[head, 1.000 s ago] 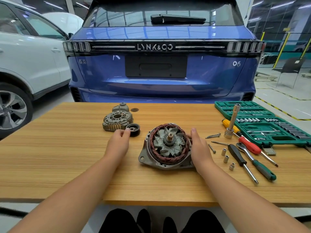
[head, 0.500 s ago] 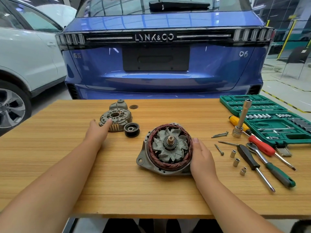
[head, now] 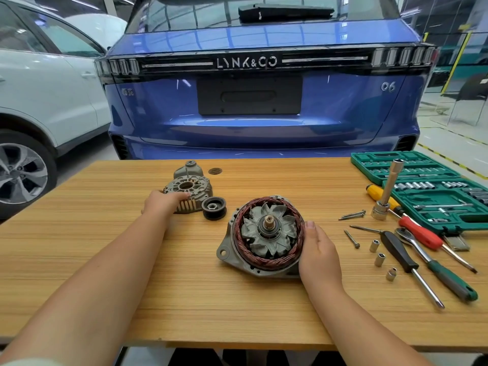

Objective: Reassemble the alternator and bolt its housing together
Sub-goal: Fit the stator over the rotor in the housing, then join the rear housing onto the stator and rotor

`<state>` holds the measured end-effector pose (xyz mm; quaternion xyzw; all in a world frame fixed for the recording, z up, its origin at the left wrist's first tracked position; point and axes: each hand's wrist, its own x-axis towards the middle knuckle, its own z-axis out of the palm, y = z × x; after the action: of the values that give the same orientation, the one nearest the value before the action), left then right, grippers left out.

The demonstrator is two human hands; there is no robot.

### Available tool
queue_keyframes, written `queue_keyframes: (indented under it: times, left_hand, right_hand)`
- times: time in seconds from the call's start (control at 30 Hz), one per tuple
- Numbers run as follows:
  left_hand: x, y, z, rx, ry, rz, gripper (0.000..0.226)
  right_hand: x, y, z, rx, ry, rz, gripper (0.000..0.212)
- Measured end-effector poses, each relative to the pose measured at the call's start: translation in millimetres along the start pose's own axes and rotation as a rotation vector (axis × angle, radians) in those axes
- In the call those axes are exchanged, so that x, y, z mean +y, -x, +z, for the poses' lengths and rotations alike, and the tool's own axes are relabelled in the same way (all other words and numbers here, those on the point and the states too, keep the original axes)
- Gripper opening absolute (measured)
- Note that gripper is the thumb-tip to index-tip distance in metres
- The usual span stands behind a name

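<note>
A blue car (head: pixel 253 107) stands behind the wooden table (head: pixel 79 260); a white car (head: pixel 47 83) beside it.

Copper-red stator windings (head: pixel 266 262), grey rear housing (head: pixel 196 191), black pulley (head: pixel 214 208), green socket case (head: pixel 433 207), wood-striped desk (head: pixel 211 299), blue car (head: pixel 264 101).
</note>
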<state>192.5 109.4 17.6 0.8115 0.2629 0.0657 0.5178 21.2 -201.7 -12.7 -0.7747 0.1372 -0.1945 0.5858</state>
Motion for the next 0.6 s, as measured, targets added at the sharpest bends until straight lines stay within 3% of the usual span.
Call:
queue_keyframes:
  times: [0.1, 0.23, 0.33, 0.5, 0.6]
  left_hand:
    - [-8, 9, -4, -0.021, -0.122, 0.056, 0.108]
    - [-13, 20, -12, 0.124, -0.570, 0.174, 0.122]
    - [-11, 17, -14, 0.162, -0.661, 0.265, 0.131]
    - [-9, 12, -4, -0.138, -0.603, 0.407, 0.128]
    - [-1, 11, -5, -0.147, -0.636, 0.390, 0.120]
  right_hand:
    - [0, 0, 0, 0.003, 0.006, -0.005, 0.049]
    - [0, 0, 0, 0.017, 0.019, -0.023, 0.055]
    - [1, -1, -1, 0.024, 0.025, -0.028, 0.050]
    - [-1, -1, -1, 0.037, 0.026, -0.039, 0.048]
    - [-2, -1, -1, 0.035, 0.026, -0.040, 0.044]
